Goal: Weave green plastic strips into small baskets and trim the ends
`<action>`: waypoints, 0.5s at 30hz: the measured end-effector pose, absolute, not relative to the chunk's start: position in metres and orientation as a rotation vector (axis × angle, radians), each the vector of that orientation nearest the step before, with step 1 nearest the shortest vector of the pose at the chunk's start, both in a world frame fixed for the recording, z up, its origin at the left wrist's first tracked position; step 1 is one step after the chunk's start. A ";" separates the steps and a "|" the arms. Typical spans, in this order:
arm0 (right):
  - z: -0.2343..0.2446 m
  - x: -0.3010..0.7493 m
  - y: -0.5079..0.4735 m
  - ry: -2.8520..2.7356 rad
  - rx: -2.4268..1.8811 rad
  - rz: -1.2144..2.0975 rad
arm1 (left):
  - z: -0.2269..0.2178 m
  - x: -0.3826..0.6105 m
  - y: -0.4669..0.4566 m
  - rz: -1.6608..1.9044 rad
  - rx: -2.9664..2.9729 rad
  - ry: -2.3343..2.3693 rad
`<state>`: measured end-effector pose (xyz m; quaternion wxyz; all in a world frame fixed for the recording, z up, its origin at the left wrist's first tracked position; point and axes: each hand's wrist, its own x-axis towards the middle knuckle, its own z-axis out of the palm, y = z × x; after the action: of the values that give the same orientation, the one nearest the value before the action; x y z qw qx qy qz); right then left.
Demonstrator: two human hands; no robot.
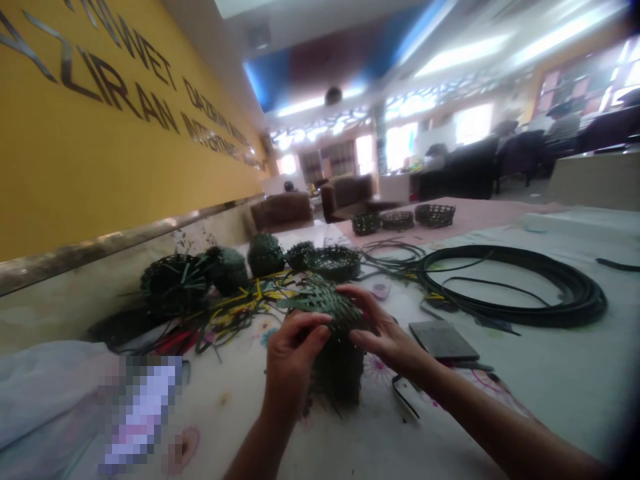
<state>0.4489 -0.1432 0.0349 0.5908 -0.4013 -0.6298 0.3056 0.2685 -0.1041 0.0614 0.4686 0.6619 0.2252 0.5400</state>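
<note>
Here we are, both hands at work on the green woven basket (340, 355), right at the centre of the dial. At its nine o'clock, the left hand (295, 341) is nearly closed, thumb and forefinger pinched together against the weave; whether a strip sits between them, I can't tell. Over at three o'clock, the right hand (389, 335) is half open, thumb and fingers spread against the basket's side. Look at the top, loose ends poking out toward ten!

Round the basket now: yellow strips (259, 292) in a tangle at ten o'clock, a shallow basket (334, 263) at twelve, three small baskets (397, 220) farther off toward one. A big dark coil (550, 316) lies between two and three, and a flat grey block (444, 340) rests at three, near the right forearm.
</note>
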 end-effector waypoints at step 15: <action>0.036 0.443 -0.147 -1.422 -0.974 0.638 | 0.061 0.265 -0.102 1.183 1.473 0.623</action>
<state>0.4434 -0.1471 0.0365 0.6067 -0.4212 -0.6152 0.2759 0.2649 -0.1024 0.0612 0.5447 0.6211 0.2627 0.4985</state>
